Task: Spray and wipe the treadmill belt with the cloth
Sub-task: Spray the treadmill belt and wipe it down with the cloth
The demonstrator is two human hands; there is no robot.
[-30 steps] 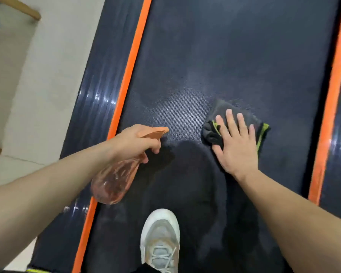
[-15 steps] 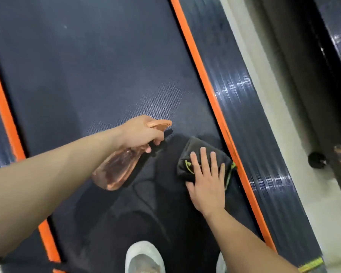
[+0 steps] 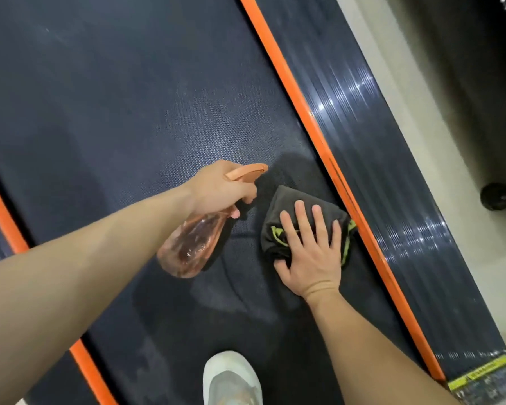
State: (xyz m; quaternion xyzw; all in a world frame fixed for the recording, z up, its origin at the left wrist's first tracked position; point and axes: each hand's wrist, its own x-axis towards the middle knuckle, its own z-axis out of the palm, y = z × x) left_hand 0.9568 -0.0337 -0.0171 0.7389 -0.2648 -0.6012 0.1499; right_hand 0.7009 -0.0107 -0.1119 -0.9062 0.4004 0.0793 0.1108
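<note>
1. Nearest, a pale shoe (image 3: 231, 378) stands on the belt (image 3: 129, 112) at the bottom of the view. Patchy greyish smears lie on the belt just ahead of it, probably damp left from spraying or wiping.
2. The right hand (image 3: 310, 252) lies flat on the dark, green-trimmed cloth (image 3: 279, 200), fingers straight and spread, pressing it to the belt. A second ago the cloth sat well apart from the belt's right edge, and half a second ago it was near that edge. Now its right corner touches the orange stripe (image 3: 304, 112).
3. I judge that this wiping stroke has run out to the right edge, so the next one must turn back or shift along the belt. The large stretch farther off looks not yet wiped.
4. The left hand (image 3: 216, 188) keeps the same hold, fingers curled round the neck of the spray bottle (image 3: 190, 247). The bottle hangs above the belt just left of the cloth, apart from it, with its nozzle aimed past the cloth's far corner.
5. Beyond the stripe come the ribbed side rail (image 3: 377, 156) and then the pale floor (image 3: 415, 127).
</note>
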